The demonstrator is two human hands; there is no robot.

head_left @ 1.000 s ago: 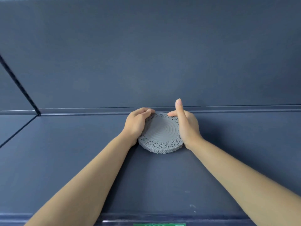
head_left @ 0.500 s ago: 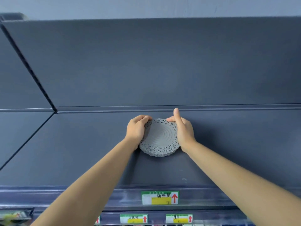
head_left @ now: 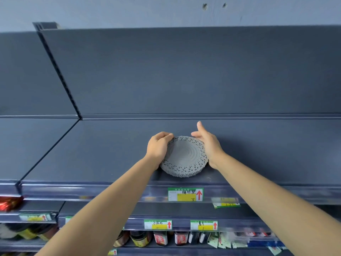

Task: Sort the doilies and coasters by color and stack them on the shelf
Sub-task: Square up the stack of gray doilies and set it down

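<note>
A stack of round grey lace-edged doilies (head_left: 184, 157) lies flat on the dark blue shelf (head_left: 103, 152), close to its front lip. My left hand (head_left: 158, 146) curls around the stack's left edge. My right hand (head_left: 208, 145) presses against the right edge, its fingers reaching behind the stack and its thumb raised. The stack sits squeezed between both hands.
The shelf's back panel (head_left: 184, 71) rises just behind the stack. A price label (head_left: 185, 194) hangs on the front lip below it. Lower shelves hold dark jars and bottles (head_left: 160, 238), packets (head_left: 230, 241) and a red package (head_left: 9, 203) at far left.
The view has drawn back and tilted down, so the shelf's front lip and the lower shelves now show. Both hands stay on the stack; the gap behind the stack looks wider.
</note>
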